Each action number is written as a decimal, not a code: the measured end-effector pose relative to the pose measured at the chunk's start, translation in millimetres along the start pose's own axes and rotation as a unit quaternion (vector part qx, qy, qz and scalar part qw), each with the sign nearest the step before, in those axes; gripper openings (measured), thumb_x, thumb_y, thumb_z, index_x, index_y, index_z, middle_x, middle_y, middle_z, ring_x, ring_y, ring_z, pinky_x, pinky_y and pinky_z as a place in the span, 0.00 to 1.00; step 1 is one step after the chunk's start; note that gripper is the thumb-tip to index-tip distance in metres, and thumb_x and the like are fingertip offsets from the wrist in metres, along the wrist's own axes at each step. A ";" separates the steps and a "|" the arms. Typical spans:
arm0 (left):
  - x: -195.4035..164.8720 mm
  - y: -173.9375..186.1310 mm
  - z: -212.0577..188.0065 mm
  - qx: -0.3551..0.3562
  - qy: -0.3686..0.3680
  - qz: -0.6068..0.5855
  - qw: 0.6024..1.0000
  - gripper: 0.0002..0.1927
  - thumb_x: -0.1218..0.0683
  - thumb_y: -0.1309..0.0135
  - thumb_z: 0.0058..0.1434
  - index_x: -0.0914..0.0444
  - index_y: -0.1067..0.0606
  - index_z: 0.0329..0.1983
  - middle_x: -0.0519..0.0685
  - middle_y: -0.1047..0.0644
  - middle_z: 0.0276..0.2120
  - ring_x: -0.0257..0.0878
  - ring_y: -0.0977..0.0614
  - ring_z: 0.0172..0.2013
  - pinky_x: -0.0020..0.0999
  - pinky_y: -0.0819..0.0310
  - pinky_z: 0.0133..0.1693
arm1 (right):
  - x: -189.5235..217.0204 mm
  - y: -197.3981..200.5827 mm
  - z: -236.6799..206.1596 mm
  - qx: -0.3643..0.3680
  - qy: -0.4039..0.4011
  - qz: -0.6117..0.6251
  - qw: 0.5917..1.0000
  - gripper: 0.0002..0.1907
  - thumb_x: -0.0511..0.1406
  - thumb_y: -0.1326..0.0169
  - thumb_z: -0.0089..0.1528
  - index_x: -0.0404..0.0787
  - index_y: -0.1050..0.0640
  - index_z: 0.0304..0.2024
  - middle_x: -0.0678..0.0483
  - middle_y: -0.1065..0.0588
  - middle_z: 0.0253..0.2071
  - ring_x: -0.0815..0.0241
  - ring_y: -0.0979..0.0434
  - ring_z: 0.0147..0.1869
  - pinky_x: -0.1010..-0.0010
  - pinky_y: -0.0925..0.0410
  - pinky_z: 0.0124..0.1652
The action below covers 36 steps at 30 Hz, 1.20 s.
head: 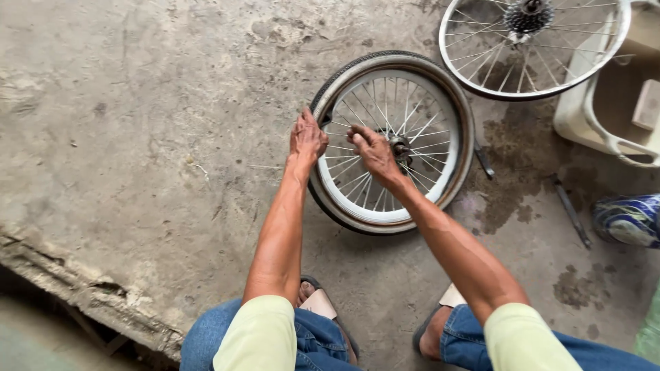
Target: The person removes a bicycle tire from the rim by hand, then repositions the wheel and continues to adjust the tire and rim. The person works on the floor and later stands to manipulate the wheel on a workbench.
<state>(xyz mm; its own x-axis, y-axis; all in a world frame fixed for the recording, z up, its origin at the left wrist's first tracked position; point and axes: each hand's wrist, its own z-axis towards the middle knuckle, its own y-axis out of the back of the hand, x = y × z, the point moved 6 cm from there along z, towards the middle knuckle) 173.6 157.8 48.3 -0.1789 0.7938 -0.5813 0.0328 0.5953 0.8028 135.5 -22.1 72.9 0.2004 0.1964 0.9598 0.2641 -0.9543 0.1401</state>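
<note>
On the concrete floor (137,137), directly ahead of the seated person, lies one small bicycle wheel (392,141) with its tyre (330,206) partly on the pale rim; spokes and a central hub (400,146) are visible. Two hands are at work on it. The left hand (307,137) rests on the wheel's left edge, fingers curled down over the tyre and rim, gripping that edge. The right hand (375,151) sits over the spokes just left of the hub, fingers bent and loosely closed; whether it pinches a spoke or a small part cannot be told. A second wheel (533,45), bare of tyre, with a toothed sprocket cluster (528,14) at its centre, lies at upper right, near the first but apart from it. Two dark slim tools (570,213) lie on the floor right of the first wheel. One cream plastic tub (605,103) stands at the right edge, with one blue patterned shoe (629,220) below it.
</note>
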 end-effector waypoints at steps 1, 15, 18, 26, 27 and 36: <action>2.2 -1.6 -1.2 0.015 0.010 -0.004 1.000 0.40 0.55 0.46 0.59 0.73 0.47 0.72 0.71 0.29 0.57 0.64 0.24 0.55 0.49 0.27 0.57 | -2.5 -9.8 4.2 -0.005 -0.006 0.013 1.000 0.23 0.39 0.53 0.71 0.36 0.28 0.66 0.48 0.22 0.59 0.57 0.20 0.61 0.69 0.24 0.52; 20.1 -13.8 -8.7 0.031 -0.002 -0.054 0.998 0.53 0.51 0.40 0.49 0.73 0.53 0.73 0.74 0.35 0.61 0.68 0.31 0.59 0.51 0.35 0.60 | -30.0 -65.4 50.4 -0.088 -0.110 0.288 0.947 0.15 0.34 0.40 0.65 0.31 0.23 0.51 0.50 0.19 0.40 0.60 0.17 0.39 0.67 0.20 0.36; 29.2 -20.9 -3.6 0.074 0.045 -0.061 0.994 0.47 0.52 0.47 0.54 0.74 0.48 0.75 0.73 0.27 0.56 0.67 0.25 0.57 0.50 0.28 0.60 | -28.0 -65.3 52.2 -0.091 -0.087 0.239 0.963 0.13 0.34 0.40 0.63 0.33 0.20 0.48 0.51 0.18 0.38 0.61 0.17 0.36 0.68 0.22 0.34; 27.8 -10.6 -9.5 -0.017 -0.004 -0.173 0.985 0.43 0.56 0.43 0.47 0.69 0.39 0.69 0.66 0.23 0.50 0.60 0.20 0.51 0.46 0.25 0.55 | -9.3 -52.2 69.9 -0.111 -0.010 -0.049 0.993 0.10 0.35 0.40 0.62 0.36 0.15 0.41 0.50 0.16 0.34 0.63 0.17 0.34 0.72 0.24 0.34; 29.7 -12.2 -9.7 -0.013 0.018 -0.205 0.978 0.41 0.57 0.44 0.47 0.67 0.37 0.68 0.63 0.22 0.50 0.57 0.19 0.51 0.44 0.25 0.55 | -12.4 -50.5 72.1 -0.117 -0.020 -0.059 0.991 0.10 0.36 0.40 0.61 0.37 0.15 0.42 0.51 0.16 0.35 0.63 0.16 0.34 0.72 0.23 0.34; 32.1 -26.6 -5.7 0.010 -0.003 -0.570 0.822 0.43 0.61 0.33 0.41 0.60 0.34 0.63 0.50 0.22 0.49 0.44 0.18 0.44 0.38 0.17 0.51 | -22.3 -29.4 85.3 -0.165 -0.050 -0.167 0.971 0.19 0.40 0.28 0.55 0.37 0.21 0.41 0.51 0.19 0.36 0.59 0.20 0.34 0.69 0.26 0.31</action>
<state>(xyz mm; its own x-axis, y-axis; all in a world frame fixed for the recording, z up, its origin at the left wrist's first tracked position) 161.4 166.7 9.1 -0.0997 -0.2799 -0.9548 -0.1375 0.9543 -0.2654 203.8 20.8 26.6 0.2497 0.5130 0.8212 0.0167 -0.8503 0.5261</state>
